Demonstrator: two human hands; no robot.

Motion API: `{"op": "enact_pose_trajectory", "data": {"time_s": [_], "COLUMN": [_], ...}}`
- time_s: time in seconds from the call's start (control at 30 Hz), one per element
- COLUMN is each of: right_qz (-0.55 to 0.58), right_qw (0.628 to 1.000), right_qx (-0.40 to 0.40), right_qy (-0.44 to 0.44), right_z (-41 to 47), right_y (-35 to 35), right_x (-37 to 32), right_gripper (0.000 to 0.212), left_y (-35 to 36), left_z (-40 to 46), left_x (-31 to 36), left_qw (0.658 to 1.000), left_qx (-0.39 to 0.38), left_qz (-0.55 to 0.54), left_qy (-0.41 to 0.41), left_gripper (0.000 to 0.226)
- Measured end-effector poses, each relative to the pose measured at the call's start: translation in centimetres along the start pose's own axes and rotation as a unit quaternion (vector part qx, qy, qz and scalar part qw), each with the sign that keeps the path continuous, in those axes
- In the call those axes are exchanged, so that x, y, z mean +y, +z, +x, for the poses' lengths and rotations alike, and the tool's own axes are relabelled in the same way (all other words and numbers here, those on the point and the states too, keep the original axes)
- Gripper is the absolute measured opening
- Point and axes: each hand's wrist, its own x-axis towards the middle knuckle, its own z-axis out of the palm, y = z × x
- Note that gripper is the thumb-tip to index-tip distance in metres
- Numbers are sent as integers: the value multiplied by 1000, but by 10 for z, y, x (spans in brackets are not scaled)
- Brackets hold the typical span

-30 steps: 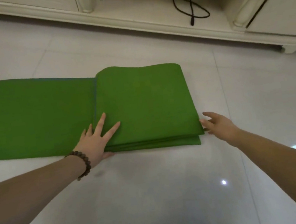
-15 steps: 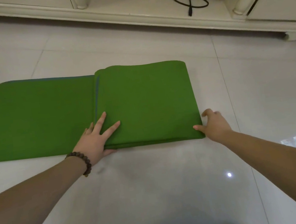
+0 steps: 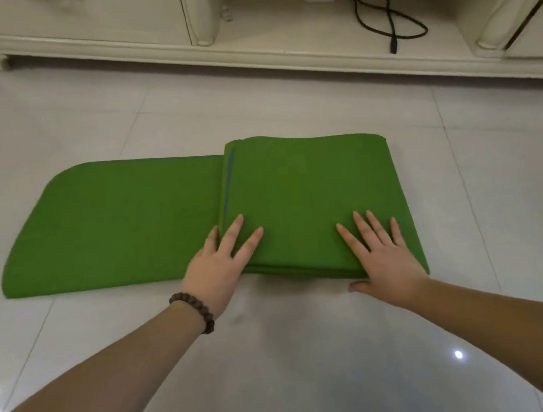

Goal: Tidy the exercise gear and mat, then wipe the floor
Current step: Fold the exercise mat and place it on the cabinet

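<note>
A green mat (image 3: 168, 216) lies on the shiny white floor (image 3: 283, 359), in front of a long cream cabinet (image 3: 123, 31). The mat is partly folded. The side of the mat far from the cabinet's left foot is stacked up in a few layers, and the other side is one flat layer on the floor. The left hand (image 3: 217, 264) lies flat on the near edge of the stack, right where the stack meets the flat part, with fingers spread wide and holding nothing. A bead bracelet (image 3: 194, 311) sits on that wrist. The right hand (image 3: 381, 253) presses flat on the near corner of the stack, fingers straight and spread, and its thumb touches the floor beside the mat. Neither hand grabs the mat; they just push down on it. A black cord (image 3: 387, 17) lies in a loop on the low shelf of the cabinet. I think the folding is about half done. The flat part needs folding over too. Then the mat has to be put away, and the floor has to be wiped. No other exercise gear and no cloth can be seen here.
</note>
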Motion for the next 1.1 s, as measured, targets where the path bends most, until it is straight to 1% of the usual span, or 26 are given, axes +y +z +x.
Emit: {"op": "enact_pose_trajectory", "data": {"time_s": [0.07, 0.1, 0.17, 0.2, 0.27, 0.3, 0.4, 0.47, 0.5, 0.57, 0.6, 0.63, 0.67, 0.7, 0.77, 0.83, 0.87, 0.97, 1.0, 1.1], "right_qz": [19, 24, 35, 48, 71, 93, 132, 143, 158, 192, 205, 212, 211, 205, 190, 194, 203, 215, 214, 216], "right_qw": [998, 996, 993, 993, 987, 983, 966, 953, 945, 932, 926, 921, 919, 920, 922, 920, 917, 914, 915, 916], "right_qx": [56, 74, 83, 85, 128, 152, 221, 266, 284, 303, 311, 320, 326, 329, 334, 339, 341, 342, 339, 339], "right_qy": [-36, -51, -71, -69, -61, -43, -1, 18, 29, 51, 59, 63, 63, 62, 53, 42, 42, 41, 33, -3], "right_z": [6, 9, 15, 17, 20, 22, 27, 31, 32, 33, 33, 33, 33, 32, 32, 32, 32, 31, 31, 31], "right_y": [-7, -13, -24, -31, -52, -65, -111, -139, -153, -176, -187, -196, -205, -213, -227, -239, -244, -259, -265, -288], "right_x": [-8, -13, -22, -25, -24, -21, -6, 3, 7, 11, 12, 13, 14, 15, 16, 15, 14, 13, 13, 12], "right_gripper": [111, 110, 105, 102, 101, 99, 79, 73, 71, 69, 69, 68, 68, 68, 69, 69, 69, 69, 69, 69], "left_y": [-13, -24, -43, -56, -83, -94, -123, -137, -145, -160, -169, -180, -192, -205, -229, -247, -255, -278, -287, -317], "left_z": [3, 7, 16, 21, 32, 38, 51, 53, 54, 57, 60, 63, 67, 71, 81, 88, 90, 91, 90, 90], "left_x": [-2, -1, 0, 0, -6, -10, -22, -29, -31, -32, -33, -32, -31, -30, -31, -32, -32, -27, -24, -16], "left_qw": [1000, 999, 998, 997, 989, 986, 976, 967, 968, 974, 974, 969, 955, 934, 878, 819, 798, 757, 738, 658], "left_qx": [22, 34, 54, 74, 136, 150, 148, 147, 137, 130, 140, 161, 193, 229, 281, 311, 319, 333, 335, 348], "left_qz": [3, 7, 3, -9, -52, -69, -123, -133, -122, -94, -97, -125, -177, -238, -358, -459, -492, -547, -570, -653], "left_qy": [11, 21, 16, 19, 26, 14, -102, -159, -170, -162, -151, -141, -135, -136, -150, -147, -142, -132, -134, -140], "left_gripper": [115, 107, 88, 82, 79, 79, 87, 88, 84, 74, 66, 59, 52, 47, 43, 40, 40, 48, 50, 44]}}
